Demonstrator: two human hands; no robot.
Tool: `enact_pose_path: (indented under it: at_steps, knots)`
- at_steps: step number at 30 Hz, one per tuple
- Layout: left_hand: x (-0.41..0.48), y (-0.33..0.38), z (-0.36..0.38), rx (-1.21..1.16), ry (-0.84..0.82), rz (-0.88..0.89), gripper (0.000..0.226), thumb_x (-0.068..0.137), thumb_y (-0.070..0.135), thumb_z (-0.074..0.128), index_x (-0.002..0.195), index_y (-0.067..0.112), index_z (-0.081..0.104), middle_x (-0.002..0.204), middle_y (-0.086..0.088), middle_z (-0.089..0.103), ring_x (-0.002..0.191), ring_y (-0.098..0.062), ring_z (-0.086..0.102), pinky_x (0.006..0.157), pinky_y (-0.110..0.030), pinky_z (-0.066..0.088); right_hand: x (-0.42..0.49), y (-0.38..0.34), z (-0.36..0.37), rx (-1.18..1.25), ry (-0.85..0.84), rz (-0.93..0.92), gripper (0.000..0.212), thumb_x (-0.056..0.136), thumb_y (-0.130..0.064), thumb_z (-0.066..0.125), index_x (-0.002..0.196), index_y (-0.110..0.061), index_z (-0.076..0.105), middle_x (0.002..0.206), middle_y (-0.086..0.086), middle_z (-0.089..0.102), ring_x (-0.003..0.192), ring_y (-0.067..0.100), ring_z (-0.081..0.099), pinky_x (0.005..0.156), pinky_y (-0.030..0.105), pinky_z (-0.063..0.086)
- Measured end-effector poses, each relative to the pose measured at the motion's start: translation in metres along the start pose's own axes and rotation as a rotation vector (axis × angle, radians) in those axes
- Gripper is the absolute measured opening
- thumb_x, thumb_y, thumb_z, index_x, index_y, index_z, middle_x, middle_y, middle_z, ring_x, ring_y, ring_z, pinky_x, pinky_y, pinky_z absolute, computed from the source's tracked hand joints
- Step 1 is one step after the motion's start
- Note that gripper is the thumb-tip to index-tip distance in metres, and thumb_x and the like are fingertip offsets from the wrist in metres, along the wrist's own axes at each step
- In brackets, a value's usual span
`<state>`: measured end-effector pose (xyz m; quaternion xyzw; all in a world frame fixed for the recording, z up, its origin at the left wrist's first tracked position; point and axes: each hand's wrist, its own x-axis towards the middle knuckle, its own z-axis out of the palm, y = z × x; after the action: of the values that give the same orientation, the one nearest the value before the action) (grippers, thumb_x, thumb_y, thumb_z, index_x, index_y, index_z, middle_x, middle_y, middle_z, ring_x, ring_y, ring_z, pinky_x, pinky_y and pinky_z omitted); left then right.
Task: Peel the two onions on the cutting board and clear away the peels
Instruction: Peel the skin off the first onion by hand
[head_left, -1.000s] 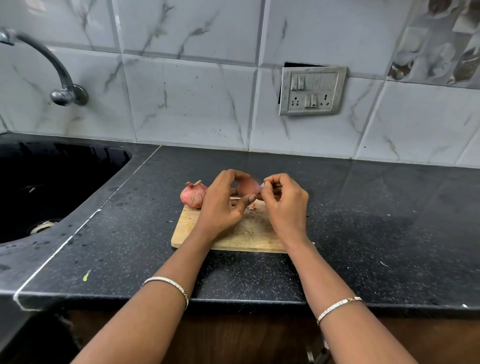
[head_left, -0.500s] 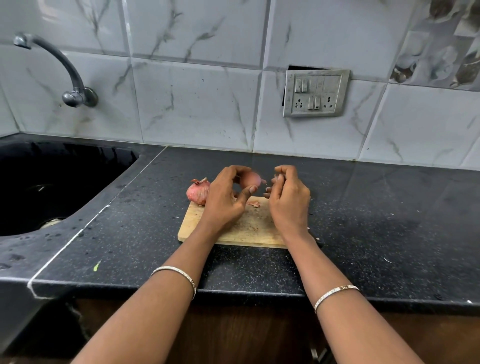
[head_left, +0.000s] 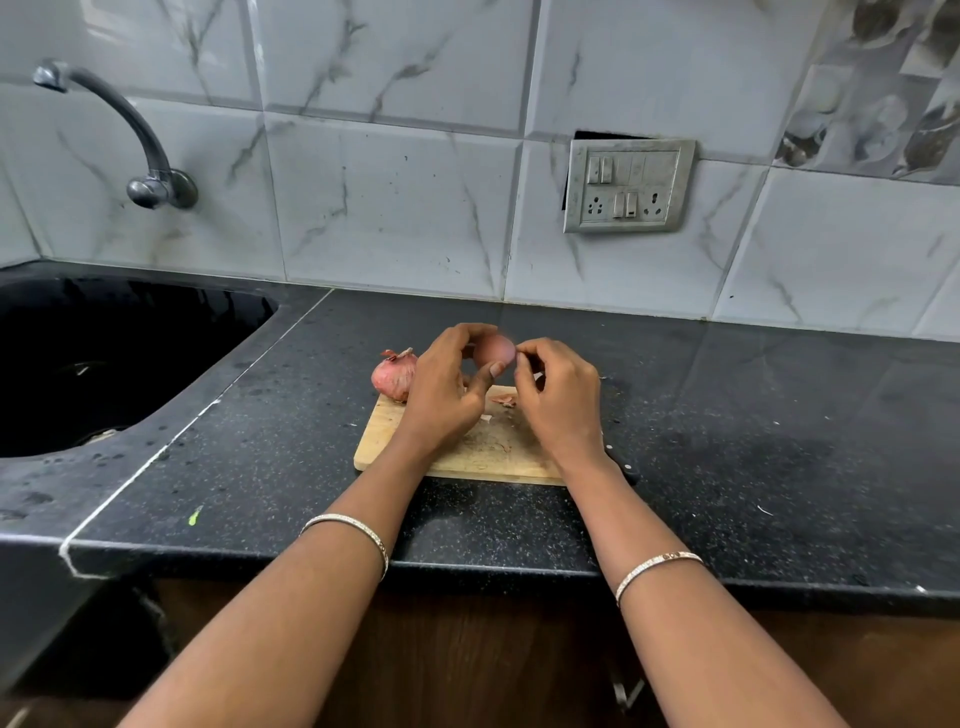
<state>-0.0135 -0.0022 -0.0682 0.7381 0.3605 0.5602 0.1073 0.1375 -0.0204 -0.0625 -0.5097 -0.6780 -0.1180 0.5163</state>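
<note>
Sink (head_left: 104, 364): black basin set into the far left of the counter.
Tap (head_left: 132, 140): curved metal spout fixed to the tiled wall above the sink.
Counter (head_left: 753, 441): dark speckled stone that carries the board near its middle.
Unpeeled onion (head_left: 392, 376): pinkish with its dry skin and tuft on, sitting at the back left corner of the board, just beside the left hand.
Cutting board (head_left: 467, 449): pale wood, lying flat on the counter under both hands.
Left hand (head_left: 441, 395): raised over the board, fingers curled over the top of the held onion and thumb pressed up from below.
Held onion (head_left: 493, 349): smooth and pink, lifted above the back edge of the board, between the two hands.
Peel scraps (head_left: 503, 399): a few thin bits on the board below the held onion.
Right hand (head_left: 561, 400): fingers curled, thumb and fingertips drawn together, pinching at the right side of the held onion; I cannot tell whether a strip of skin lies between them.
Switch plate (head_left: 628, 185): metal, on the wall tiles behind and to the right.
</note>
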Motion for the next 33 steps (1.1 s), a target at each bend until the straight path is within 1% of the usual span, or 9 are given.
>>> enact_pose_path:
  at_steps: [4,7,10,15,19,24,27,30,33]
  knots:
    - [-0.0007,0.0018,-0.0003,0.012,0.005,0.007,0.040,0.094,0.025,0.072,0.129,0.010,0.061,0.120,0.001,0.068,0.108,-0.010,0.063,0.091,-0.035,0.056,0.0007,0.0003,0.0001,-0.013,0.014,0.000,0.007,0.096,-0.014,0.062,0.094,-0.011,0.068,0.085,0.000,0.069,0.072,0.012,0.061,0.063,0.028,0.048]
    - [-0.0002,0.0022,-0.0005,0.018,0.003,0.007,0.039,0.095,0.023,0.072,0.130,0.010,0.061,0.121,0.001,0.068,0.108,-0.009,0.063,0.094,-0.029,0.054,-0.0001,0.0002,0.0011,-0.002,0.012,-0.003,0.006,0.096,-0.014,0.062,0.094,-0.011,0.066,0.085,0.000,0.068,0.072,0.011,0.060,0.063,0.027,0.048]
    - [-0.0005,0.0021,-0.0007,0.018,0.002,0.008,0.039,0.095,0.022,0.072,0.130,0.010,0.061,0.121,0.002,0.069,0.109,-0.008,0.063,0.094,-0.016,0.049,0.0000,-0.0007,0.0024,0.012,0.021,-0.001,0.006,0.096,-0.014,0.062,0.093,-0.011,0.065,0.084,-0.001,0.067,0.072,0.011,0.059,0.062,0.027,0.047]
    - [-0.0003,0.0033,-0.0018,0.033,-0.014,0.010,0.039,0.094,0.018,0.073,0.130,0.009,0.061,0.122,0.001,0.068,0.110,-0.009,0.063,0.093,-0.008,0.045,-0.0005,-0.0011,0.0029,0.036,0.025,0.008,0.006,0.097,-0.014,0.061,0.093,-0.011,0.065,0.086,-0.001,0.067,0.074,0.011,0.059,0.063,0.024,0.043]
    - [0.0001,0.0047,-0.0027,0.028,-0.025,0.010,0.039,0.094,0.017,0.073,0.131,0.010,0.061,0.122,0.001,0.069,0.109,-0.010,0.064,0.095,-0.013,0.047,-0.0001,-0.0007,0.0026,0.035,0.053,0.025,0.005,0.097,-0.010,0.060,0.094,-0.010,0.065,0.086,0.000,0.067,0.074,0.010,0.058,0.064,0.023,0.041]
    - [0.0009,0.0039,-0.0030,-0.009,-0.026,0.004,0.036,0.094,0.017,0.072,0.129,0.014,0.063,0.118,0.006,0.070,0.108,-0.009,0.065,0.096,-0.029,0.054,0.0010,-0.0009,0.0014,0.044,0.122,0.065,0.006,0.098,-0.007,0.058,0.097,-0.007,0.064,0.088,0.002,0.067,0.077,0.014,0.062,0.066,0.033,0.052]
    - [0.0010,0.0039,-0.0014,-0.029,-0.024,-0.010,0.035,0.093,0.021,0.073,0.126,0.016,0.065,0.116,0.007,0.071,0.106,-0.008,0.066,0.095,-0.028,0.054,0.0005,-0.0014,0.0007,0.027,0.138,0.062,0.007,0.099,-0.007,0.056,0.099,-0.007,0.063,0.090,0.003,0.068,0.077,0.015,0.062,0.066,0.033,0.052]
    - [0.0010,0.0051,-0.0012,-0.049,-0.024,-0.037,0.038,0.089,0.031,0.069,0.125,0.017,0.066,0.114,0.007,0.072,0.104,-0.007,0.067,0.093,-0.024,0.054,-0.0013,-0.0031,0.0005,-0.002,0.095,0.052,0.010,0.098,-0.005,0.055,0.103,-0.006,0.064,0.092,0.005,0.069,0.080,0.018,0.065,0.068,0.034,0.053]
    - [0.0019,0.0041,-0.0012,-0.055,-0.015,-0.059,0.040,0.086,0.030,0.069,0.123,0.016,0.068,0.112,0.006,0.073,0.102,-0.007,0.068,0.091,-0.026,0.055,-0.0020,-0.0047,0.0003,-0.029,0.052,0.022,0.017,0.095,-0.002,0.055,0.109,-0.005,0.064,0.100,0.008,0.071,0.089,0.021,0.067,0.075,0.034,0.054]
